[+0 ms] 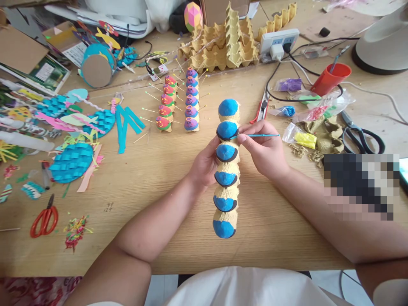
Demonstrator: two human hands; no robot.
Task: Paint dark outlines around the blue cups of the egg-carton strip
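Observation:
A long strip of egg carton [227, 193] with several bumps runs up the middle of the view. Each bump has a blue cap, and most blue caps carry a dark band along the lower edge. My left hand [207, 163] is closed on the strip's left side near the second and third bumps. Pinched in my right hand [263, 148] is a thin blue stick [263, 135], its tip at the dark edge of the second bump. Two smaller decorated strips, one red and green [166, 100] and one purple and blue [191, 101], stand behind to the left.
Red scissors [44, 221], paper scraps and woven blue paper shapes [72, 162] lie on the left. At the right are black-handled scissors [363, 135], clay packets [304, 139], a red cup [330, 80] and a box cutter [263, 106]. Egg trays [210, 46] and a power strip [279, 39] stand behind.

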